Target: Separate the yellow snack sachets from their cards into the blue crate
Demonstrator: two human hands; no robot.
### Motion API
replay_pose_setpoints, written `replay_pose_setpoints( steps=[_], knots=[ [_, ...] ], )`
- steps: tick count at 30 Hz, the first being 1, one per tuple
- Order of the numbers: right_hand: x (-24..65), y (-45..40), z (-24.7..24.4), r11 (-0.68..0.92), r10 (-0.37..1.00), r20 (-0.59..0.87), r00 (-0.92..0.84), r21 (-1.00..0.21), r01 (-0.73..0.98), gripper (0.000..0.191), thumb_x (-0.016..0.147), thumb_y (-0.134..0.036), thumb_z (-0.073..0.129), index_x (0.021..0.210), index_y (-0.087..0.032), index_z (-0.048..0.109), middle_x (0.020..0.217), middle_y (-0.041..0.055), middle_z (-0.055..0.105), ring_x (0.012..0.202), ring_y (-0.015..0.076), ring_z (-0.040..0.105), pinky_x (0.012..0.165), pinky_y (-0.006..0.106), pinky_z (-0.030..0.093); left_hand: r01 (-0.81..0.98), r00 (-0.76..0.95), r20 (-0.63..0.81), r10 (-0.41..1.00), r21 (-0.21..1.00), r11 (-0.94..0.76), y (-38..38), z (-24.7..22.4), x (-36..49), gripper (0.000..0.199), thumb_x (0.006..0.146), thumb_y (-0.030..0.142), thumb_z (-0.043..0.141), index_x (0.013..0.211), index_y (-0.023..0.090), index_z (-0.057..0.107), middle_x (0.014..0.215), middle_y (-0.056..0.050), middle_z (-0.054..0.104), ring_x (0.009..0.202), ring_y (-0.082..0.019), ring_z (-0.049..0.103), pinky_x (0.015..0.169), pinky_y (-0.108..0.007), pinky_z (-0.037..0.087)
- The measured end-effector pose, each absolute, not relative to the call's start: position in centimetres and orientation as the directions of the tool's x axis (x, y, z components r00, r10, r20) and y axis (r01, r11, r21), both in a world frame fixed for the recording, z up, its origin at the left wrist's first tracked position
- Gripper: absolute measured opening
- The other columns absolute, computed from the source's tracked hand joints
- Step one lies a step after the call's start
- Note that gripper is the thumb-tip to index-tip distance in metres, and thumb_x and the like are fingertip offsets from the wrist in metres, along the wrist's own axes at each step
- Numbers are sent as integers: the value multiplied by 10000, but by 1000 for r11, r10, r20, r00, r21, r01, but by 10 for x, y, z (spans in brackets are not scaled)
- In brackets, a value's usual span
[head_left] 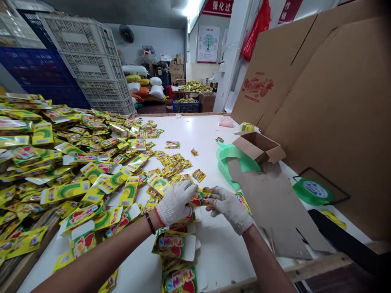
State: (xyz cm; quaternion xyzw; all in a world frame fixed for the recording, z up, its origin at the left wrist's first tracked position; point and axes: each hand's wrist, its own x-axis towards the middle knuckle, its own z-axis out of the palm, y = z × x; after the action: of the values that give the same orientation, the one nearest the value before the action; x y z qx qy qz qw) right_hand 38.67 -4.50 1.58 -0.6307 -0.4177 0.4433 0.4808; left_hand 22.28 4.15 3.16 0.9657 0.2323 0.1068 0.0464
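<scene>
My left hand (177, 203), in a white knitted glove, is closed on a small yellow and green box (198, 198) with a red fruit print. At the box's right end my right hand (227, 205), also gloved, has its fingers pinched on something yellow, too small to make out. Below my left hand, several flattened-looking boxes (174, 245) marked TWINS lie in a column with white flaps open to the right. Small yellow sachets (174, 165) are scattered just beyond my hands. A large heap of boxes and sachets (70, 162) spreads over the left side.
On the right are an open brown carton (259, 142), a green plastic bag (224, 162), a grey cardboard sheet (275, 203), a green tape roll (312, 191) and a tall cardboard box (330, 101). Stacked crates (88, 61) stand at the back left. A wooden edge (317, 264) borders the white table (220, 252).
</scene>
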Motion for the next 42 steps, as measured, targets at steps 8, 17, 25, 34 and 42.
replay_pose_setpoints(
  steps=[8, 17, 25, 34, 42],
  knots=[
    [376, -50, 37, -258, 963, -261, 71, -965, -52, 286, 710, -264, 565, 978, -176, 616, 532, -34, 596, 367, 63, 473, 293, 125, 280, 378, 905, 161, 393, 117, -918, 49, 56, 219, 520, 665, 197, 536, 1177, 186, 449, 1084, -105, 501, 960, -263, 483, 772, -364, 406],
    [346, -49, 29, -345, 933, -342, -108, -939, -11, 333, 791, -441, 509, 958, -159, 569, 430, -28, 553, 280, 70, 385, 289, 165, 245, 302, 941, 71, 332, 266, -915, 50, 56, 193, 433, 687, 272, 584, 1102, 163, 520, 1031, -99, 517, 911, -248, 505, 758, -335, 403],
    [318, -59, -13, -267, 960, -169, 223, -795, 545, 291, 733, -446, 555, 587, -204, 490, 463, -29, 515, 419, 118, 467, 399, 218, 337, 618, 786, -148, 600, 205, -759, 36, 41, 125, 237, 803, 312, 501, 964, 160, 585, 973, -105, 565, 861, -224, 543, 719, -306, 420],
    [379, -36, -24, -252, 951, -23, 307, -630, 734, 227, 820, -335, 446, 882, -186, 606, 772, 28, 655, 699, 172, 599, 629, 256, 440, 596, 730, -336, 595, -115, -795, 30, 2, 36, 290, 791, 40, 377, 914, 161, 610, 840, -124, 610, 743, -234, 561, 632, -340, 388],
    [426, 72, -48, -379, 890, 23, 455, -518, 767, 333, 755, -218, 522, 1053, -102, 614, 1079, 176, 602, 998, 256, 565, 829, 315, 404, 468, 809, -366, 459, -70, -881, 44, -2, 22, 305, 715, 8, 447, 896, 200, 600, 848, -90, 601, 777, -245, 554, 647, -340, 394]
  ],
)
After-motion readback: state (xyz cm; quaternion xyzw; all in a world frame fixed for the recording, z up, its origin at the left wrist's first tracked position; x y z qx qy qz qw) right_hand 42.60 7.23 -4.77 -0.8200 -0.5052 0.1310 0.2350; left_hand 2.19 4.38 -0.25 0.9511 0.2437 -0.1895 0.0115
